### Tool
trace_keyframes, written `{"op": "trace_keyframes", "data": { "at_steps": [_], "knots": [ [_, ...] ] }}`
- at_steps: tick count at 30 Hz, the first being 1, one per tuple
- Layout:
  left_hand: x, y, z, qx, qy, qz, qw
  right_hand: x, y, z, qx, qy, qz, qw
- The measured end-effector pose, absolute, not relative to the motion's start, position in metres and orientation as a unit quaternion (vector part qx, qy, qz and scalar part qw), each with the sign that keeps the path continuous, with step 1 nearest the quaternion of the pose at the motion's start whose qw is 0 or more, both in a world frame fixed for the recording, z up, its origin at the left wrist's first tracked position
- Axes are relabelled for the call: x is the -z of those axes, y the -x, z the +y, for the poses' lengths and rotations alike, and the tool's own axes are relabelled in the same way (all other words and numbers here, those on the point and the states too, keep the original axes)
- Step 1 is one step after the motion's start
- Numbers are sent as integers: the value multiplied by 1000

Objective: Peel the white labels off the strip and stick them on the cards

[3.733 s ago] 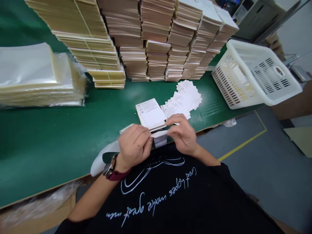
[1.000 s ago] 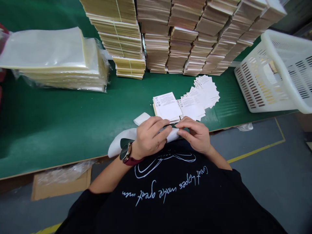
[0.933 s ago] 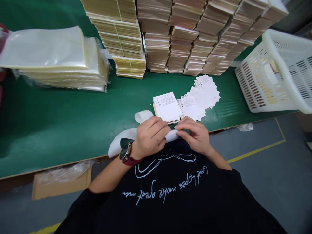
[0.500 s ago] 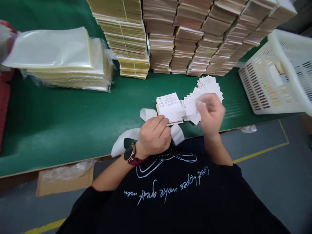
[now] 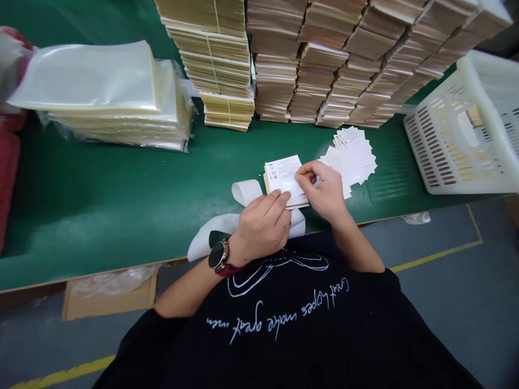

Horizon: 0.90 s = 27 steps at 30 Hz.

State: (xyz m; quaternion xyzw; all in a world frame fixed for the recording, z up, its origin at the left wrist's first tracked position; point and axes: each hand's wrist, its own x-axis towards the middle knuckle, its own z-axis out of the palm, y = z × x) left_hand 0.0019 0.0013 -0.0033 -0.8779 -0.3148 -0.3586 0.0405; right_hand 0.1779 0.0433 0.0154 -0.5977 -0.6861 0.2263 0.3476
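White card stack (image 5: pixel 286 201) best kept square under a light pinch. Right hand (image 5: pixel 320 189) closed on its top card (image 5: pixel 284 174), fingers together; left hand (image 5: pixel 261 227) alongside, grip unclear.

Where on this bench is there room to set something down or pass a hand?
The widest bare stretch of green bench lies between the plastic-wrapped stack and the front edge. A narrower patch sits between the fanned white cards and the white basket. It is crowded around the left hand and right hand, and along the back, where tied bundles stand.
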Motion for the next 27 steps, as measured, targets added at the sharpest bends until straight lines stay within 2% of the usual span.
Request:
{"op": "trace_keyframes", "data": {
  "at_steps": [7, 11, 14, 17, 20, 22, 27],
  "knots": [
    [5, -3, 1, 347, 884, -311, 48, -33, -178, 44, -131, 648, -700, 271],
    [3, -3, 1, 347, 882, -315, 45, -26, -188, 51, -246, 663, -659, 256],
    [3, -3, 2, 344, 885, -312, 38, -14, -192, 55, -354, 633, -610, 319],
    [3, -3, 2, 337, 886, -318, 28, -9, -194, 57, -381, 613, -582, 375],
    [5, -4, 1, 334, 886, -322, 22, -11, -193, 56, -381, 613, -589, 362],
    [5, -4, 1, 335, 885, -324, 24, -14, -192, 54, -331, 626, -618, 342],
    [6, -5, 2, 328, 887, -323, 37, -20, -192, 45, -65, 651, -708, 265]
  ]
}}
